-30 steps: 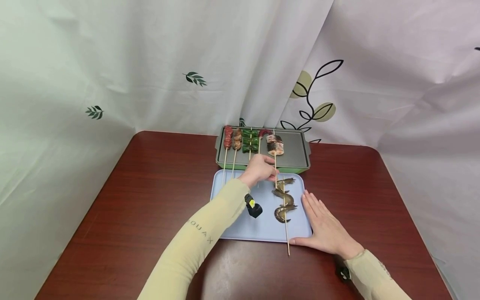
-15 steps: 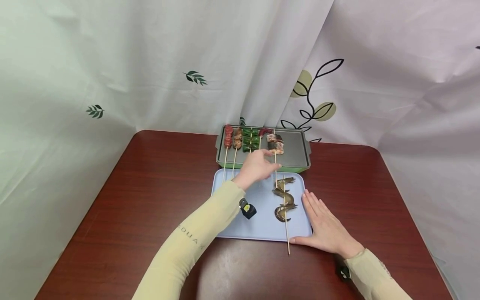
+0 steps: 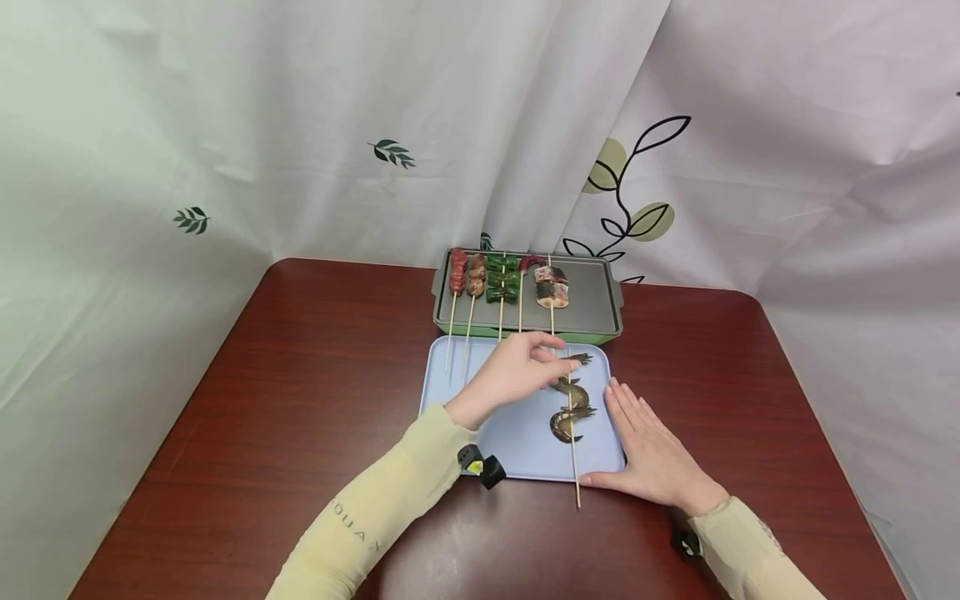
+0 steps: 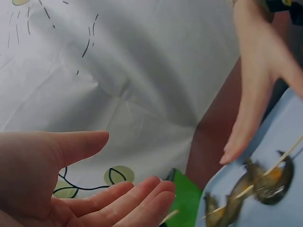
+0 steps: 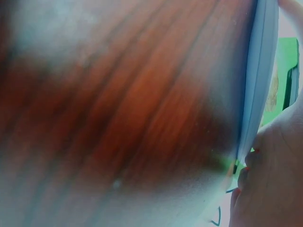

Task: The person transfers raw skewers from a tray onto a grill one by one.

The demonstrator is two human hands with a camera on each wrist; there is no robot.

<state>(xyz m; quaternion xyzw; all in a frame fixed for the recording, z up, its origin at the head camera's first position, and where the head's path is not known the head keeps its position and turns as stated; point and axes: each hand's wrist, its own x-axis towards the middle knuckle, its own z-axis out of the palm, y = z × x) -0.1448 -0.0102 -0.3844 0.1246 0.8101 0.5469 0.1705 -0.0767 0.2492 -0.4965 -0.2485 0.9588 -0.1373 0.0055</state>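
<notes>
My left hand (image 3: 517, 371) hovers over the upper end of a shrimp skewer (image 3: 577, 395) on the light-blue tray (image 3: 525, 446). In the left wrist view its thumb and fingers (image 4: 128, 204) stand apart, holding nothing. From the head view, the hand hides part of the top shrimp and the lower stick of the fish skewer (image 3: 552, 293). My right hand (image 3: 652, 458) rests along the tray's right side, fingers straight, with the thumb at the front corner near the shrimp skewer's stick end. That stick pokes out past the tray's front rim.
Behind the tray stands a green grill with a grey plate (image 3: 592, 292). Across it lie a red meat skewer (image 3: 457, 272), a brown meat skewer (image 3: 476, 277), a green pepper skewer (image 3: 502, 279) and a dark red curved piece on a stick (image 3: 531, 262). A curtain hangs behind the table (image 3: 300, 358).
My left hand has let go of the fish skewer's stick and come back toward me and right, over the shrimp skewer. The fish skewer stays on the grill; my right hand has not moved.
</notes>
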